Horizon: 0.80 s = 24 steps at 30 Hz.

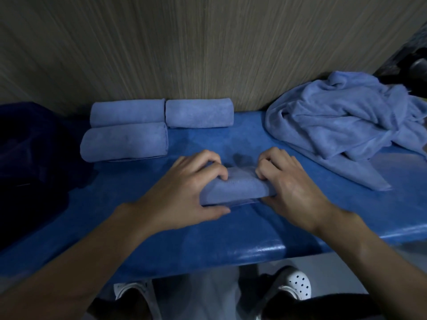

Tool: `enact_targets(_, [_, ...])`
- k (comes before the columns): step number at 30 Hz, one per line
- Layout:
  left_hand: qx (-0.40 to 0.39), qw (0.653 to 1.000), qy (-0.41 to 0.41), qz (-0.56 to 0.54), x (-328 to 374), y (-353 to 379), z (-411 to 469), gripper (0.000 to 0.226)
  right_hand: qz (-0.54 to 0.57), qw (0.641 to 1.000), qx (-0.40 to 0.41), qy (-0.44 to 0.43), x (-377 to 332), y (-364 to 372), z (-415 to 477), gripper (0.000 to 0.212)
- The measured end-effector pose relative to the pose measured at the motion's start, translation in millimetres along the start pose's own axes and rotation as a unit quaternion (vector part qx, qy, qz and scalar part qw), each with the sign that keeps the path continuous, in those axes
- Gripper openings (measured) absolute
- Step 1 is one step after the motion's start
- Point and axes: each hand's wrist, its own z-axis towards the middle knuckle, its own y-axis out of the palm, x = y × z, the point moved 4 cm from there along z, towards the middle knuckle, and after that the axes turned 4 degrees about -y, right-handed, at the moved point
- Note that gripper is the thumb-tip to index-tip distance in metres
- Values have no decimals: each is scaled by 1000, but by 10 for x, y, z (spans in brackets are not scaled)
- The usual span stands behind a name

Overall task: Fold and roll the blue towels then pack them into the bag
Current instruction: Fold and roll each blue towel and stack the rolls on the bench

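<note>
A blue towel roll (pixel 240 187) lies on the blue table (pixel 208 245) at the centre. My left hand (pixel 184 188) presses on its left end and my right hand (pixel 291 181) on its right end, fingers curled over the roll. Three finished blue rolls sit at the back left: one (pixel 126 112) against the wall, one (pixel 199 113) to its right, one (pixel 123 142) in front. A heap of loose blue towels (pixel 342 116) lies at the back right. A dark navy bag (pixel 34 162) rests at the left.
A wood-grain wall (pixel 184 47) stands right behind the table. The table's front edge runs close to my body, with my legs and white perforated shoes (pixel 297 284) below it. Dark objects sit in the far right corner.
</note>
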Motion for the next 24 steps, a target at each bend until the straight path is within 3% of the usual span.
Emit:
enact_targets(3, [-23,996,-24,-79,24,20,-24,31,21,1000,-15,6,8,12,-69,48])
enact_targets(8, [-46,998,-17,-38,-1,98,-17,31,188,981,-23,46,-19,-15,-165,42])
enact_targets(11, [-54,998,-13,-25,5,111,-24,37,196,979,-29,39,-15,39,-180,43])
enact_targets(13, [-31,999,-10,-9,25,66,-23,35,197,979,-34,39,-5,63,-166,45])
enact_targets(15, [42,999,-16,30,12,-57,-12,30,210,976,-30,47,-3,65,-146,44])
enact_targets(19, [179,961,-135,160,-266,-395,-20,31,202,977,-11,62,-21,113,-41,44])
enact_targets(24, [159,907,-289,263,-662,-545,-194,42,186,977,28,100,4,210,238,46])
